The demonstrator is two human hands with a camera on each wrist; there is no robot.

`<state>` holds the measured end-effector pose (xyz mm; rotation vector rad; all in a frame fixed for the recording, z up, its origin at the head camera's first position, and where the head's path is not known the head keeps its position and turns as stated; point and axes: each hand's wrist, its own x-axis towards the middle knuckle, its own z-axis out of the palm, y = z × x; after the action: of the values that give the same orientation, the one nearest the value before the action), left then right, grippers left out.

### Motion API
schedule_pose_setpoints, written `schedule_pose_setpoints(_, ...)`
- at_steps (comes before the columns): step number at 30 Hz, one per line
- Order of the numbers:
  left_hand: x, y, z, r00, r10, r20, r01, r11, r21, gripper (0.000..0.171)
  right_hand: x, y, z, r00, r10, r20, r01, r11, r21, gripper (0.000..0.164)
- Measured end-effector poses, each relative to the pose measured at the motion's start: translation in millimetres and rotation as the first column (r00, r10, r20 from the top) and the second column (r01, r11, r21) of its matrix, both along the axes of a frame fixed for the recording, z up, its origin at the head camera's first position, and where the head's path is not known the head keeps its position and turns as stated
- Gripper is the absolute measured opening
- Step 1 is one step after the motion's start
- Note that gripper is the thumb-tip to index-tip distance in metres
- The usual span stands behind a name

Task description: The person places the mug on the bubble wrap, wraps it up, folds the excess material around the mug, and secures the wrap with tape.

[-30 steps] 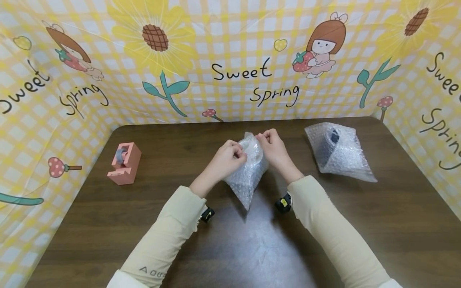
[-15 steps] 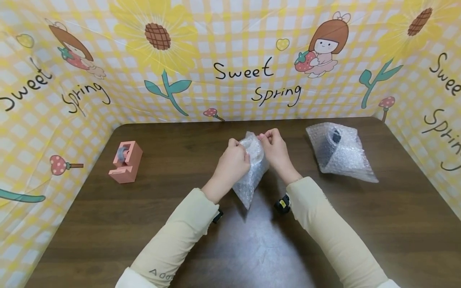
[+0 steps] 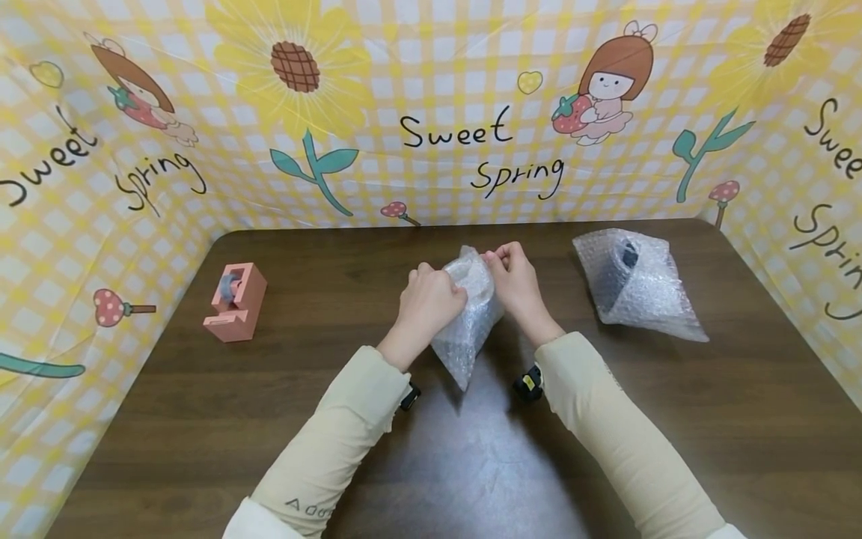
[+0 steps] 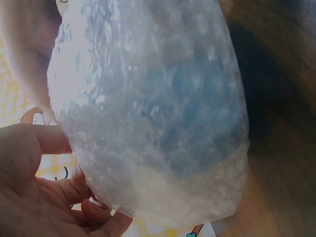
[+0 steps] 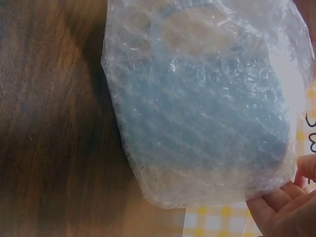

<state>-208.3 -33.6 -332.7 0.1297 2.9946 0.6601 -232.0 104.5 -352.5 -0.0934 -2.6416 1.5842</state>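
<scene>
A bundle of bubble wrap [image 3: 470,322] stands between the two hands in the middle of the table, its lower end narrowing to a point. Through the film, a pale blue object [image 5: 202,113] shows, with a rounded loop shape at one end; its kind is blurred by the bubbles. My left hand [image 3: 429,303] grips the film at the upper left of the bundle, fingers curled and the fingertips mostly hidden in the head view. With thumb and finger, my right hand [image 3: 517,283] pinches the film's top right edge. The left wrist view shows the left fingers [image 4: 74,190] against the wrap.
On the left stands a pink tape dispenser [image 3: 237,303] with a tape roll. A second bubble-wrapped bundle [image 3: 636,288], dark blue inside, lies at the right. A printed yellow check cloth [image 3: 458,198] rises behind the brown wooden table [image 3: 337,262] and along both sides.
My left hand has turned over, knuckles now up, and shifted its grip along the film's left side. The right hand keeps its pinch almost unmoved. The bundle stays about where it was.
</scene>
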Motion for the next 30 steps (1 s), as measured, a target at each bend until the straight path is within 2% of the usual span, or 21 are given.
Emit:
schedule_pose_setpoints(4,0.3,2,0.5,1.0,-0.004,0.01,0.005,1.0,-0.02,0.036,0.6,1,1.0,1.0,-0.001,0.0,0.001,1.0,-0.003,0.021)
schedule_pose_setpoints(9,-0.9,7,11.6,0.999,-0.009,0.048,0.016,0.988,-0.156,0.029,0.3,1,0.6,1.0,0.005,-0.001,-0.005,1.0,0.007,0.021)
schedule_pose_setpoints(13,-3.1,15,24.6,0.993,0.03,0.117,0.002,0.965,-0.261,0.028,0.2,0,-0.9,1.0,0.004,0.001,-0.004,1.0,0.018,0.021)
schedule_pose_setpoints(15,-3.5,19,28.7,0.987,0.058,0.149,-0.007,0.947,-0.321,0.026,0.6,-1,-1.3,1.0,0.006,0.002,-0.006,1.0,0.024,0.02)
schedule_pose_setpoints(18,-4.0,26,31.3,0.98,0.098,0.171,-0.023,0.917,-0.397,0.024,1.1,-1,-1.2,1.0,0.012,-0.012,-0.011,0.999,0.036,0.02)
schedule_pose_setpoints(21,-4.2,31,31.8,0.979,0.111,0.171,-0.024,0.895,-0.446,0.026,2.0,0,-0.2,1.0,0.017,-0.017,-0.016,0.999,0.038,0.019)
schedule_pose_setpoints(23,-4.2,31,31.6,0.979,0.114,0.168,-0.028,0.894,-0.447,0.027,1.9,0,0.1,1.0,0.019,-0.019,-0.019,0.999,0.038,0.019)
schedule_pose_setpoints(28,-4.4,25,29.2,0.985,0.088,0.151,-0.022,0.92,-0.391,0.028,0.9,0,-0.9,1.0,0.014,-0.013,-0.013,0.999,0.03,0.02)
schedule_pose_setpoints(30,-3.0,24,28.8,0.988,0.08,0.135,-0.023,0.923,-0.385,0.027,0.8,0,-1.8,1.0,0.012,-0.009,-0.012,1.0,0.025,0.021)
